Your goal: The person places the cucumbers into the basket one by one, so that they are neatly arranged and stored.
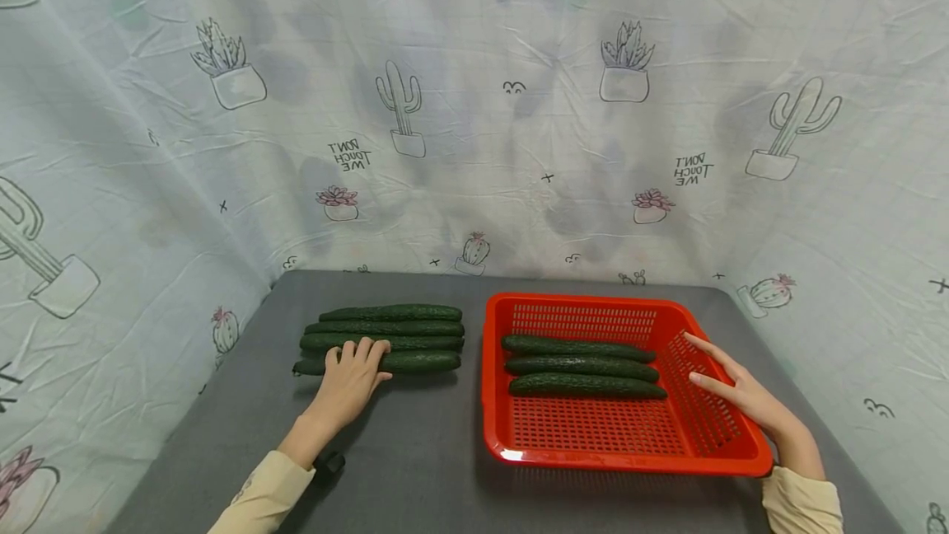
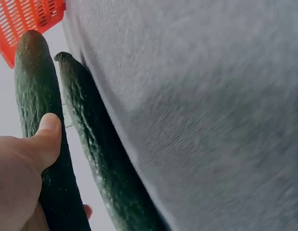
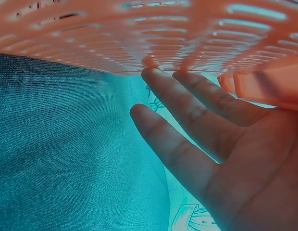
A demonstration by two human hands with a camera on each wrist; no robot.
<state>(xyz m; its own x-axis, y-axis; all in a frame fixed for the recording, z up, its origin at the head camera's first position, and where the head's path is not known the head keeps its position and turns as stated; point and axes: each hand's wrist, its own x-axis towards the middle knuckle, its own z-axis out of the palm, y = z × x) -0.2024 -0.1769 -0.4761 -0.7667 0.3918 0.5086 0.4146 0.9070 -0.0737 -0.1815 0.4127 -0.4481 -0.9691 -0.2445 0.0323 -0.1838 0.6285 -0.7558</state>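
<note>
Cucumber (image 1: 424, 363), nearest of four lying side by side on the grey table (image 1: 415, 452); by the person's clock, its long axis runs from nine to three. The stem-tipped end points to nine, the rounded end to three, toward the red plastic basket (image 1: 630, 462). The left hand (image 1: 347, 386) grips it a little to the nine o'clock side of its middle, thumb and fingers closed down to its thickness. At twelve o'clock from it, three parallel cucumbers (image 1: 385, 327) share its axis. Inside the basket, three more cucumbers (image 1: 582, 366) lie nearly parallel, their far ends dipping slightly past three. The right hand (image 1: 758, 404), at the basket's three o'clock wall, has its digits extended and spread, two reaching over the rim; how firmly they press cannot be told.
</note>
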